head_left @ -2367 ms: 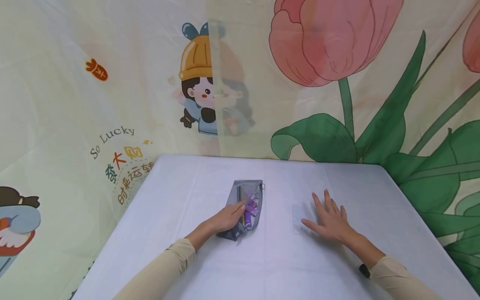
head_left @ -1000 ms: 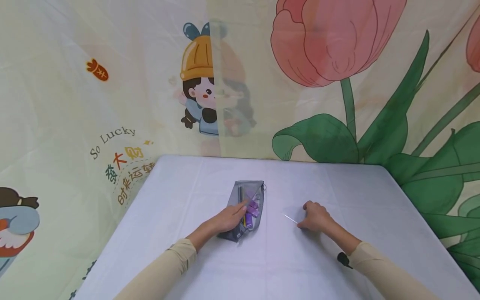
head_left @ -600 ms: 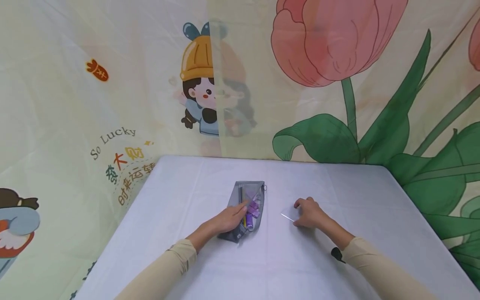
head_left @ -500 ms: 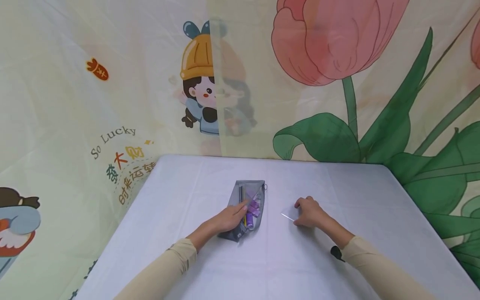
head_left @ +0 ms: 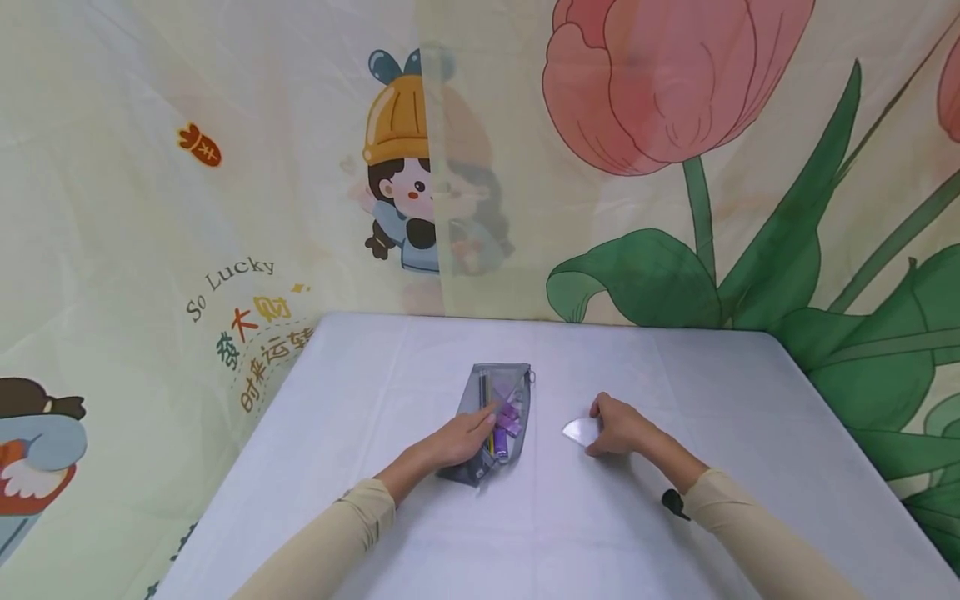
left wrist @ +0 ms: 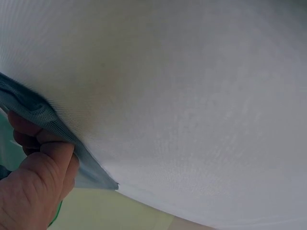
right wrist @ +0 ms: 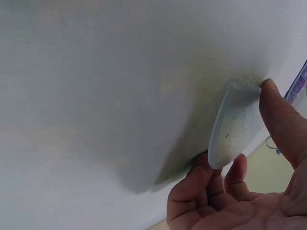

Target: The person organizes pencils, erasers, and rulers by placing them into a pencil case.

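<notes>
A grey mesh pencil pouch (head_left: 508,379) lies on the white table, with pens and purple items showing through it. Across its left side lies my left hand (head_left: 453,439), fingertips near the purple things. In the left wrist view, bent fingers (left wrist: 60,155) grip the pouch edge, partly hidden by fabric. To the right of the pouch, my right hand (head_left: 621,427) pinches a small clear plastic sheet (head_left: 580,431) between thumb and fingers. The right wrist view shows the sheet (right wrist: 231,129) bowed, held by its two ends close to the tabletop.
White cloth covers the table (head_left: 420,533), whose far edge meets a printed curtain (head_left: 510,275) with a tulip and cartoon figures. Beneath the right forearm a small black object (head_left: 674,503) shows beside the sleeve.
The right hand came down from spread fingers, took the clear sheet and shifted left. The sheet now tilts and bows, catching light. The left hand stays on the pouch.
</notes>
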Action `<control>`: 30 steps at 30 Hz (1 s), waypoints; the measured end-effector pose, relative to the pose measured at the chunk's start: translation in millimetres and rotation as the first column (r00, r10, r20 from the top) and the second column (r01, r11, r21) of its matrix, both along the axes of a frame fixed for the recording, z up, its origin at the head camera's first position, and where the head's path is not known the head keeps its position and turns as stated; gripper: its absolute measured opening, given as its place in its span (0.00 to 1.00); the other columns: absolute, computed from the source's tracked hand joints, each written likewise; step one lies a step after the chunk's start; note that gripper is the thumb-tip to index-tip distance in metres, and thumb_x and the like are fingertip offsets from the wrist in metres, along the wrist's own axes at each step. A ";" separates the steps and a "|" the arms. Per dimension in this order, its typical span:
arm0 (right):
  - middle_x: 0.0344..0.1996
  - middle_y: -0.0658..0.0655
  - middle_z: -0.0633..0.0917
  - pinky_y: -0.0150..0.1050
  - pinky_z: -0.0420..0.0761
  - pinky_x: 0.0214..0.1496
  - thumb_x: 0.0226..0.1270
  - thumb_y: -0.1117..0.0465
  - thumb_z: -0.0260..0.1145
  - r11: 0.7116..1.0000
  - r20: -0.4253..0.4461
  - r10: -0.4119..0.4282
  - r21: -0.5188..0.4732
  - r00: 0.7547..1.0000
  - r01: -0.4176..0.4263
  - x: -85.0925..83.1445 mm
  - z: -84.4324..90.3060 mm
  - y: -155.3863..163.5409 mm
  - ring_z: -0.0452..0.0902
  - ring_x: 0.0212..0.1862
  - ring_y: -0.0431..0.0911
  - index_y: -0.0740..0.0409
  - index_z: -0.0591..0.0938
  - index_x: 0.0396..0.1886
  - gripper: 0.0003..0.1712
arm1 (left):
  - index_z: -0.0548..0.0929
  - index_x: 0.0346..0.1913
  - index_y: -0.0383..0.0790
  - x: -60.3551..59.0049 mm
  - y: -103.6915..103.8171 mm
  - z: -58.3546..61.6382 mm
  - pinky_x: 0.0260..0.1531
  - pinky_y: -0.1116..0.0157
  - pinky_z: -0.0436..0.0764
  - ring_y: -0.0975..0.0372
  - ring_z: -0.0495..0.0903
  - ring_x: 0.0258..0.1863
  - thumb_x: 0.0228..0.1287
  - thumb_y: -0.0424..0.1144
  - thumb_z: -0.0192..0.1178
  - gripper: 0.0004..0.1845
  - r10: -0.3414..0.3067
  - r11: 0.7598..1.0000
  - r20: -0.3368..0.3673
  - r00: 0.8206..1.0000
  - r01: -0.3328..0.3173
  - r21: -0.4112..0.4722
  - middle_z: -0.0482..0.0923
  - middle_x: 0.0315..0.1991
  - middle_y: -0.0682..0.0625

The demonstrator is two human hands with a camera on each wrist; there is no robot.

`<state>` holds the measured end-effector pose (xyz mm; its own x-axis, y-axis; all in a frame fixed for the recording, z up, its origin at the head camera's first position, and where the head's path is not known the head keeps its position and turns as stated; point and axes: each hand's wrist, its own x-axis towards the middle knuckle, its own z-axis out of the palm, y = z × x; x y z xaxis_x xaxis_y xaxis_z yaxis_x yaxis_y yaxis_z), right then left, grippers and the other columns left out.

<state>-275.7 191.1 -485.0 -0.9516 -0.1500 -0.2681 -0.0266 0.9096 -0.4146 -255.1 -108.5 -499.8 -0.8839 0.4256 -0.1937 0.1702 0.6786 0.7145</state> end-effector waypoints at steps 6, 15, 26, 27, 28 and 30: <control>0.38 0.57 0.81 0.42 0.77 0.39 0.46 0.55 0.83 0.999 -0.066 0.025 -0.024 0.998 -0.026 5.7 -5.2 0.0 0.74 0.37 0.48 0.61 0.71 0.50 0.37 | 0.58 0.78 0.52 1.4 0.9 0.3 0.70 0.44 0.63 0.44 0.71 0.66 0.81 0.54 0.33 0.28 0.015 1.000 0.007 1.000 -0.015 -0.006 0.64 0.72 0.36; 0.26 0.51 0.79 0.39 0.74 0.34 0.50 0.51 0.80 0.997 -0.185 0.062 0.055 0.981 -0.053 8.5 -6.5 -6.6 0.71 0.31 0.44 0.62 0.79 0.51 0.32 | 0.58 0.78 0.52 2.2 2.4 2.3 0.70 0.44 0.63 0.43 0.69 0.68 0.81 0.53 0.33 0.28 0.013 1.000 -0.007 1.000 -0.013 -0.017 0.64 0.73 0.37; 0.23 0.50 0.79 0.33 0.73 0.27 0.65 0.59 0.70 0.977 -0.189 0.086 -0.179 0.978 -0.120 2.0 9.2 -14.3 0.71 0.27 0.42 0.60 0.85 0.48 0.14 | 0.57 0.78 0.53 0.8 1.7 1.3 0.70 0.43 0.62 0.44 0.68 0.69 0.80 0.56 0.31 0.29 0.023 0.999 0.030 0.999 -0.023 0.023 0.62 0.74 0.39; 0.23 0.51 0.80 0.33 0.73 0.27 0.65 0.58 0.70 0.972 -0.177 0.056 -0.217 0.983 -0.095 1.9 11.3 -17.4 0.71 0.27 0.43 0.60 0.85 0.48 0.14 | 0.57 0.78 0.54 1.0 1.5 1.2 0.71 0.43 0.61 0.43 0.66 0.71 0.80 0.57 0.31 0.29 0.027 0.999 0.034 0.999 -0.028 0.029 0.62 0.74 0.40; 0.23 0.52 0.80 0.33 0.72 0.27 0.65 0.58 0.70 0.964 -0.168 0.028 -0.256 0.985 -0.071 1.1 12.5 -20.2 0.71 0.27 0.43 0.60 0.86 0.48 0.15 | 0.57 0.78 0.54 1.2 1.4 1.0 0.71 0.43 0.60 0.43 0.65 0.71 0.80 0.57 0.31 0.29 0.030 0.999 0.036 0.999 -0.032 0.034 0.61 0.75 0.40; 0.23 0.53 0.80 0.33 0.71 0.25 0.65 0.56 0.70 0.939 -0.135 -0.034 -0.344 0.990 -0.014 0.2 14.7 -26.9 0.71 0.25 0.43 0.60 0.85 0.47 0.15 | 0.57 0.78 0.55 1.3 1.5 0.5 0.72 0.43 0.58 0.43 0.61 0.74 0.80 0.57 0.31 0.29 0.039 0.998 0.040 0.998 -0.041 0.044 0.60 0.76 0.43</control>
